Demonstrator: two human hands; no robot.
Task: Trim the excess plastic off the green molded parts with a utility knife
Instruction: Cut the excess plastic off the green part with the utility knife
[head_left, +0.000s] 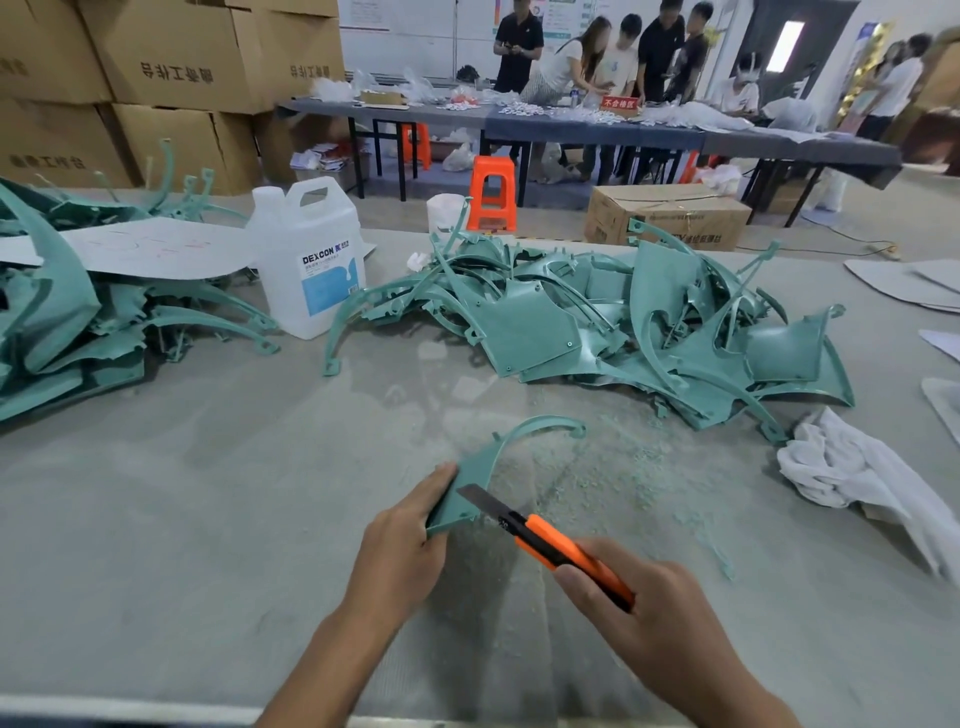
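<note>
Green part (470, 486): matte teal-green moulded plastic; flat wedge-shaped panel with a thin curved arm arcing away to the far right, ending in a small ring. Lies near centre, low over the tabletop (156, 519), just near of the big heap.
Left hand (400, 540): grips the panel's near-left edge; fingers (434, 486) pressed together and laid along that edge, curled round the near corner. Thumb not visible.
Utility knife (545, 540): orange plastic body with black trim; segmented grey steel blade (480, 501) extended, its tip against the panel's right side, just right of the left fingers.
Right hand (639, 618): fingers (587, 582) curled tight round the rear of the knife body, blade pointing far-left.
Shavings (623, 467): pale green crumbs and curls scattered on the grey felt-like tabletop, right of the part.
Heap of green parts (597, 322): tangled panels and curved arms, far of the hands, centre-right.
Second heap (62, 322): same parts, far left, with a white card sheet (150, 247) on top.
Jug (311, 260): translucent white plastic, handled; label reads "DEXCON"; stands between the heaps.
Rag (852, 467): crumpled white cloth, right.
Cartons (171, 52): brown cardboard with Chinese print, stacked far left.
Stool (492, 192): orange plastic, beyond the tabletop.
Far table (571, 127): grey cover, small red sign, people standing behind.
</note>
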